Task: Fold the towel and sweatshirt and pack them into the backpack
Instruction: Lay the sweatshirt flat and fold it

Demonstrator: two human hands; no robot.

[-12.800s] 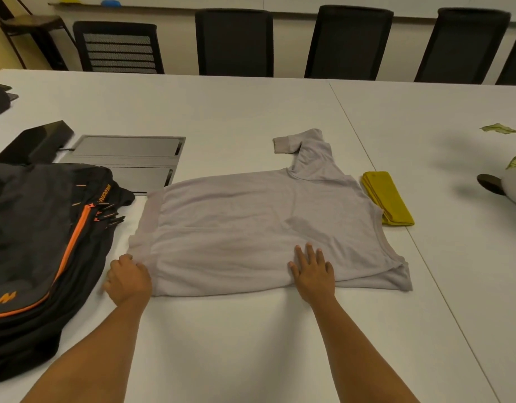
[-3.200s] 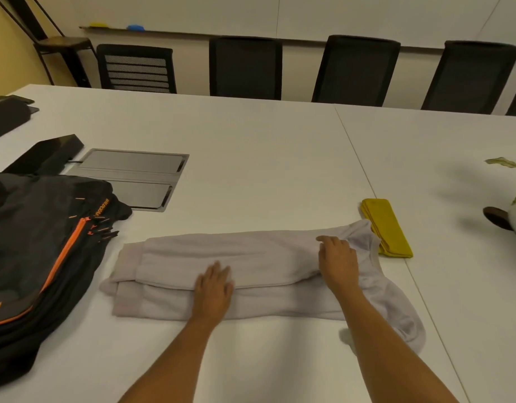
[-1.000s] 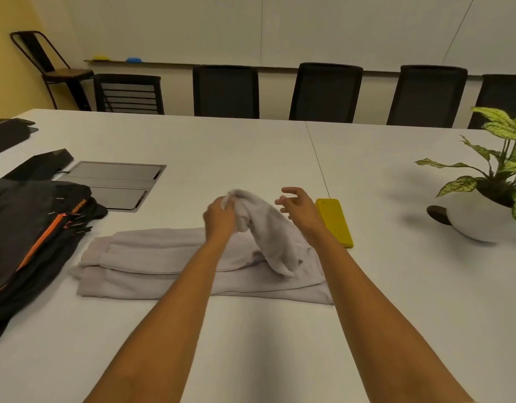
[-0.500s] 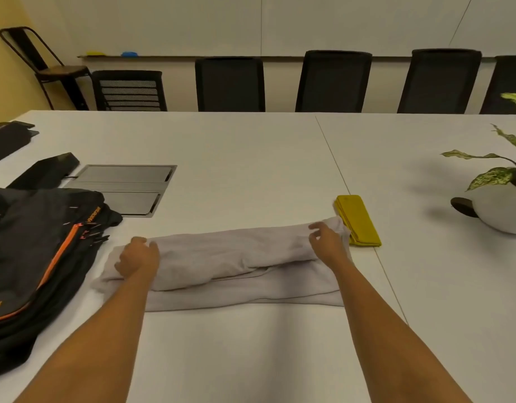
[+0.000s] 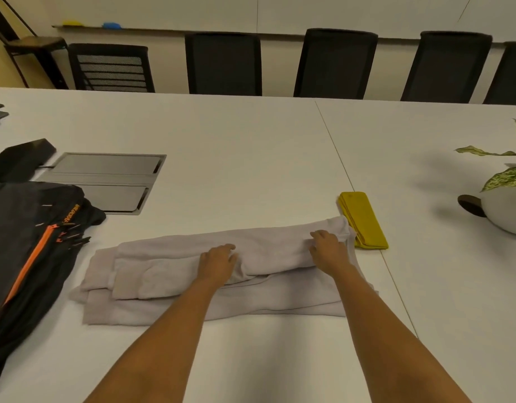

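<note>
Lower middle of the frame: the sweatshirt (image 5: 163,271) lies on the bench (image 5: 251,158) as a long narrow strip. The left hand (image 5: 217,258) rests flat on its middle, fingers loose. The right hand (image 5: 328,248) is at the right end with fingers bent onto the cloth; pinching or pressing, can't tell. The backpack (image 5: 24,242) lies at the left edge. Just past the strip's right end, the towel (image 5: 364,222) looks folded already. Roughly halfway, I'd say: fold the strip across, then pack both.
</note>
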